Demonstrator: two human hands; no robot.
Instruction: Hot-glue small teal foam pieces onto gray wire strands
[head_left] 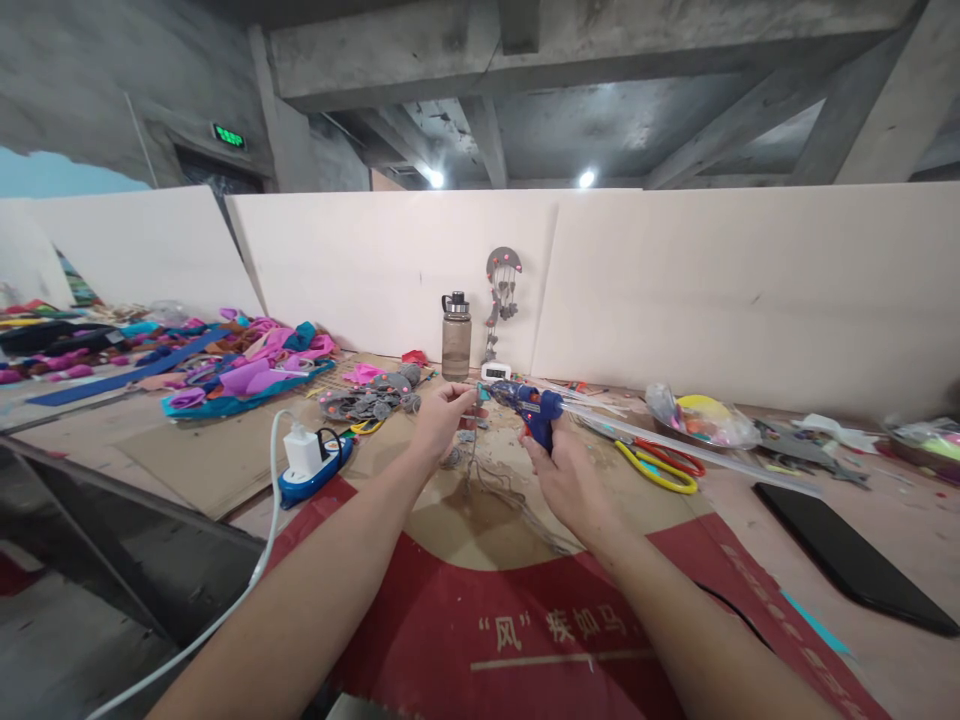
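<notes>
My right hand is wrapped round the grip of a blue hot glue gun. Its nozzle points left, and a long clear glue stick juts out of its back. Just in front of the nozzle, my left hand pinches a grey cord between thumb and fingers. The cord trails down to a loose tangle on the cardboard. Whatever small piece may sit at the fingertips is too small to make out. Little grey felt pieces lie below the left hand.
Left stand a power strip with a white plug, grey felt pieces and bright felt scraps. A water bottle and felt moon hanging are behind. Right lie yellow-handled scissors and a black phone.
</notes>
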